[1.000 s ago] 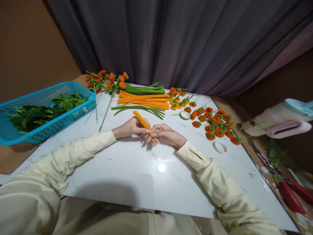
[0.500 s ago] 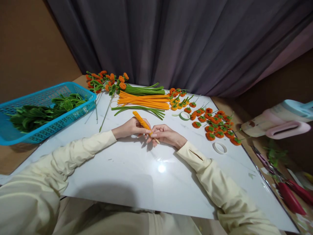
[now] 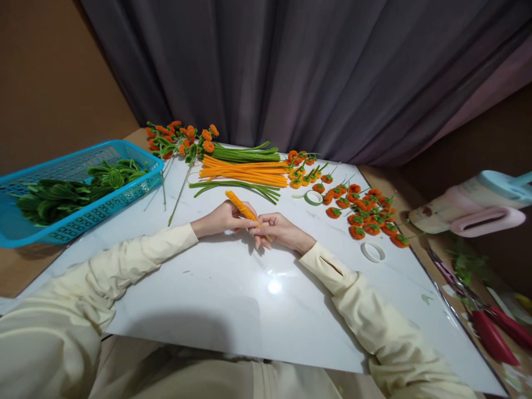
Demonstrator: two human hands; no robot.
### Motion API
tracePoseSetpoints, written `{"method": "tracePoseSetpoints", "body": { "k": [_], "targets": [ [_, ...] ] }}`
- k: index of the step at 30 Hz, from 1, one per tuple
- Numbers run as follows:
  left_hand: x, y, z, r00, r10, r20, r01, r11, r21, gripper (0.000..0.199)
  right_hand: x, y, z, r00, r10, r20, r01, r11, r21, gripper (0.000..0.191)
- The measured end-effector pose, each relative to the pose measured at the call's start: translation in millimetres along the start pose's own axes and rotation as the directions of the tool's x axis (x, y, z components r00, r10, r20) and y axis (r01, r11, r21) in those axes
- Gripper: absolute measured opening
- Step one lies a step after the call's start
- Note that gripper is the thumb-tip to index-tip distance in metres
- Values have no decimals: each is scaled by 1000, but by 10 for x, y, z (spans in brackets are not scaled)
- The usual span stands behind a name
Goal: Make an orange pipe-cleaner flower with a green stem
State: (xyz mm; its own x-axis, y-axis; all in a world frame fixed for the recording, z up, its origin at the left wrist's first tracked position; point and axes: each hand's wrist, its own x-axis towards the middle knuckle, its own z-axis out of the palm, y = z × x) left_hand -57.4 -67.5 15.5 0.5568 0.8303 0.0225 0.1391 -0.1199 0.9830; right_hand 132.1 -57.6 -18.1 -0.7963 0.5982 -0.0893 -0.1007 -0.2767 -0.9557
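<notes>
Above the middle of the white table my left hand point(image 3: 222, 218) is closed around a thin stick wrapped in orange chenille stem point(image 3: 238, 203), which tilts with its upper end up and left. My right hand point(image 3: 281, 229) meets it at the lower end, thumb and fingers pinched together there. The stick's lower tip is mostly hidden by my right fingers. Just beyond the hands lie a few loose green chenille stems point(image 3: 239, 187) and a bundle of orange chenille stems point(image 3: 245, 171).
Left stands a blue basket point(image 3: 100, 206) of green leaves point(image 3: 54, 198). Orange flowers point(image 3: 191, 133) and green stems point(image 3: 245, 153) lie at the back. Rightward are orange flower heads point(image 3: 368, 208), green tape point(image 3: 313, 198), white tape point(image 3: 373, 252), a tumbler point(image 3: 461, 205) and red-handled pliers point(image 3: 492, 337).
My right fingers have shifted and curled around the stick's lower end, covering the pale tip that showed before. My left hand and the orange wrap stay nearly in place.
</notes>
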Motion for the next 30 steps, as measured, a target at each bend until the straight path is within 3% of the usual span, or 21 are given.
{"method": "tracePoseSetpoints", "body": {
  "k": [13, 16, 20, 23, 30],
  "targets": [
    [30, -16, -28, 1000, 16, -11, -16, 1000, -20, 25, -21, -50, 37, 999, 24, -23, -23, 999, 42, 25],
    [69, -9, -37, 991, 46, -125, -74, 970, -230, 31, -23, -40, 24, 999, 2, -34, 0, 999, 50, 25],
    [133, 46, -41, 946, 74, -316, -229, 841, -491, 38, -14, -27, 25, 999, 9, -42, -6, 997, 71, 28],
    [155, 108, -14, 916, 29, -400, -252, 818, -518, 36, -8, -29, 43, 999, 11, -34, -8, 996, 94, 31],
    [184, 219, 109, 901, 9, -434, -261, 810, -525, 34, -9, -45, 89, 1000, -8, -25, 11, 992, 123, 31]
  ]
}}
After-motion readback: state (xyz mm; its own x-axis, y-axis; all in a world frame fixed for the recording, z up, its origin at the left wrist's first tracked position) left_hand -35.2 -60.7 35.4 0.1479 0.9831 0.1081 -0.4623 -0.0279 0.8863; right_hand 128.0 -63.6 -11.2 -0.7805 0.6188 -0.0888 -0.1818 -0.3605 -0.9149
